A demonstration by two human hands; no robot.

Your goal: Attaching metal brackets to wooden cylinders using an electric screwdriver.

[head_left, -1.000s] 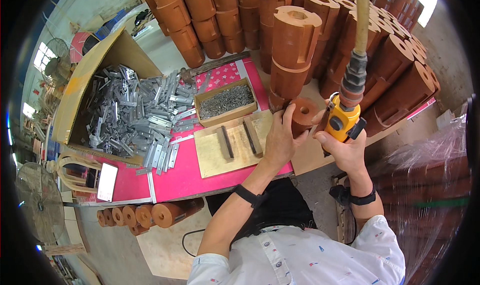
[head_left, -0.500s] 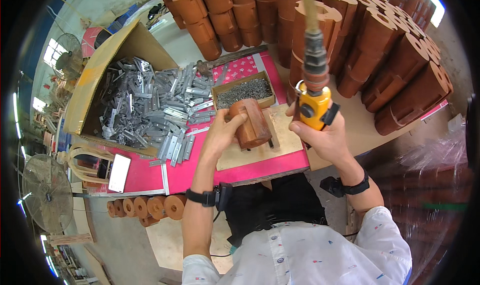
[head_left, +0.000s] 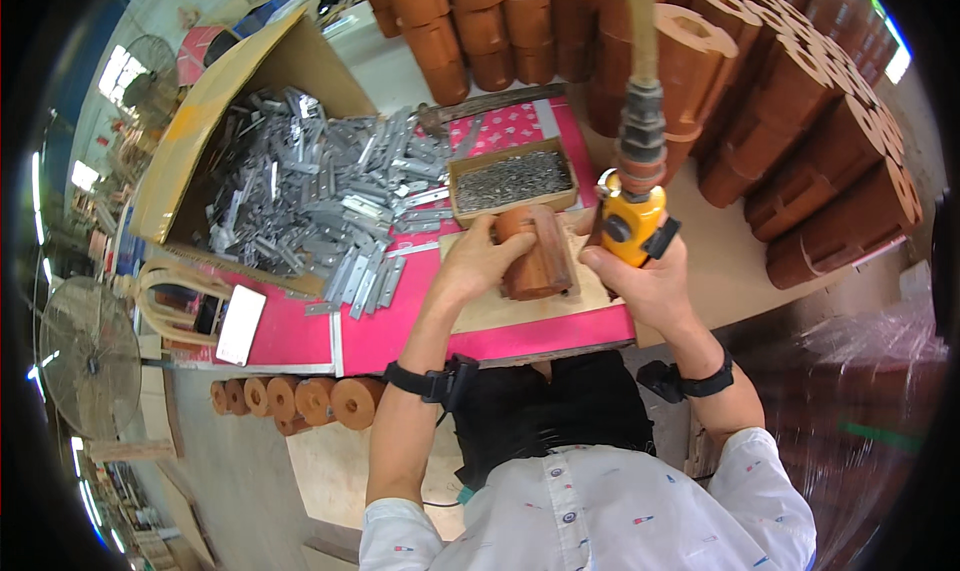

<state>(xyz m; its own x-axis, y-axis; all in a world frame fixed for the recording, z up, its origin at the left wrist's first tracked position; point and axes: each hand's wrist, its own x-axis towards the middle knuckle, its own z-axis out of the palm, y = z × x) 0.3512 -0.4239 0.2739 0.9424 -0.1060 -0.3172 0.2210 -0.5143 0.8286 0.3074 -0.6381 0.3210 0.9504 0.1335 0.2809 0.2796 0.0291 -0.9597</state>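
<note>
My left hand [head_left: 482, 268] is closed on the side of a reddish-brown wooden cylinder [head_left: 538, 259], with the thumb across its top. The piece has a lengthwise groove and is over a pale board [head_left: 485, 313] on the pink tabletop; whether it rests on a fixture beneath is hidden. Just right of it, my right hand [head_left: 648, 283] grips a yellow power screwdriver [head_left: 632, 225] whose upper end joins a thick hanging hose [head_left: 642, 111]. The driver's tip is hidden from view. Behind the cylinder stands a shallow cardboard box of small screws [head_left: 512, 183].
A tipped cardboard carton [head_left: 180, 161] spills metal brackets [head_left: 330, 186] at the left. Tall stacks of brown wooden cylinders [head_left: 790, 86] stand at the back and right. A white phone [head_left: 241, 324] lies near the left edge, and round wooden pieces [head_left: 355, 403] line up below the table.
The view has shifted a little. The wooden cylinder has turned in my left hand and come closer to the screwdriver. Both hands keep their hold.
</note>
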